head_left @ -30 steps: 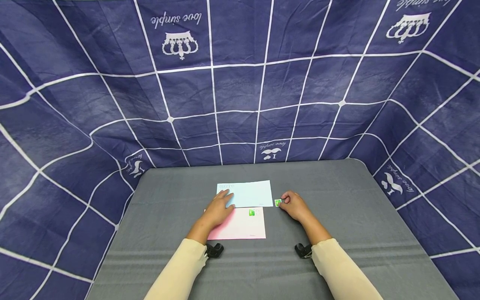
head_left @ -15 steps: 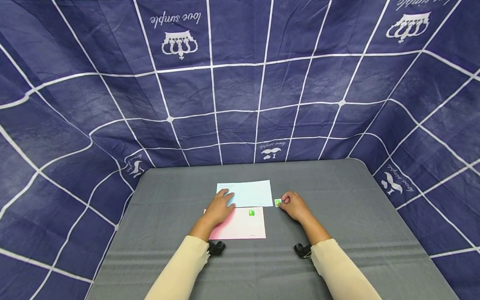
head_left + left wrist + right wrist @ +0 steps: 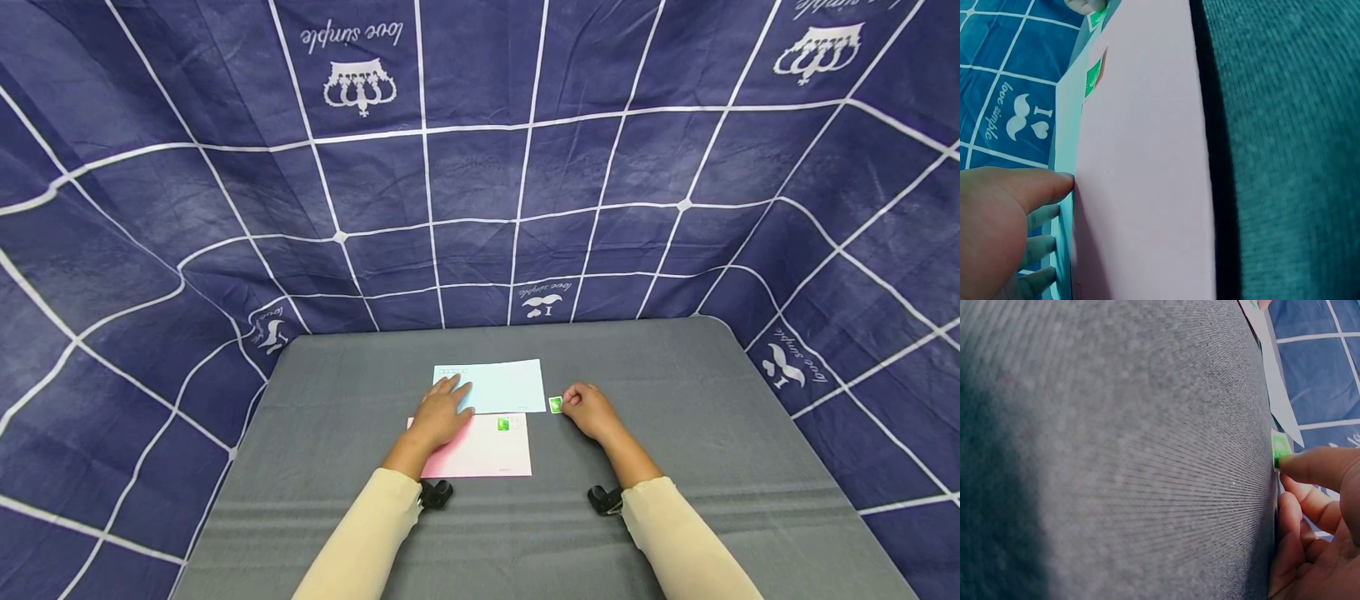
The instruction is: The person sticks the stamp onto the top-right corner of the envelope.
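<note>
A light blue envelope (image 3: pixel 506 387) lies flat on the grey cloth, with a pink envelope (image 3: pixel 487 452) just nearer to the person. On the pink one's upper right sits a green postage stamp (image 3: pixel 503 424). My left hand (image 3: pixel 441 414) rests with spread fingers on the blue envelope's left part, its thumb (image 3: pixel 1054 185) at the border between the two envelopes. To the right of the blue envelope, my right hand (image 3: pixel 589 411) has thumb and fingertip pinching the right edge of another green stamp (image 3: pixel 1280 449); its other fingers are curled.
Grey cloth covers the table (image 3: pixel 675 375) all around the envelopes. A blue curtain with white lines (image 3: pixel 480 175) walls off the back and both sides. Black wrist cameras (image 3: pixel 437 494) jut inward from both cream sleeves (image 3: pixel 686 533).
My left hand has slid slightly forward and to the right over the envelopes. The right hand's fingertips have shifted a little at the stamp's edge; the stamp stays nearly in place.
</note>
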Tool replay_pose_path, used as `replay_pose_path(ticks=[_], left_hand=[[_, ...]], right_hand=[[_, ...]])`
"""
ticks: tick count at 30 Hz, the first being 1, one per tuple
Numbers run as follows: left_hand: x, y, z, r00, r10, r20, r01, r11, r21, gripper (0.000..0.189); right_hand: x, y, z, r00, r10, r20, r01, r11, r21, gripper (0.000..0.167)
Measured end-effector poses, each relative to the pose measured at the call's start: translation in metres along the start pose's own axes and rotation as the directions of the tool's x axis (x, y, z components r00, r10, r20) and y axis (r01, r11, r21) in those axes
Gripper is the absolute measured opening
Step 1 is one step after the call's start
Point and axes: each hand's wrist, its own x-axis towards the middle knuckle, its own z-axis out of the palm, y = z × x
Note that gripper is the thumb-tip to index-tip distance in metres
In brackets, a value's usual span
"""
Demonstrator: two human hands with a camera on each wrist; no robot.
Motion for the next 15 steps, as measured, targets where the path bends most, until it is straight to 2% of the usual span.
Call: replay_pose_path(ticks=[15], left_hand=[[-0.0010,0.0003,-0.0039,1.000,0.015,0.023,-0.015,1.000,0.018,0.057]], right_hand=[[0.0016,0.0010,0.0007,0.999,0.036,-0.012,-0.035,0.998,0.060,0.006]])
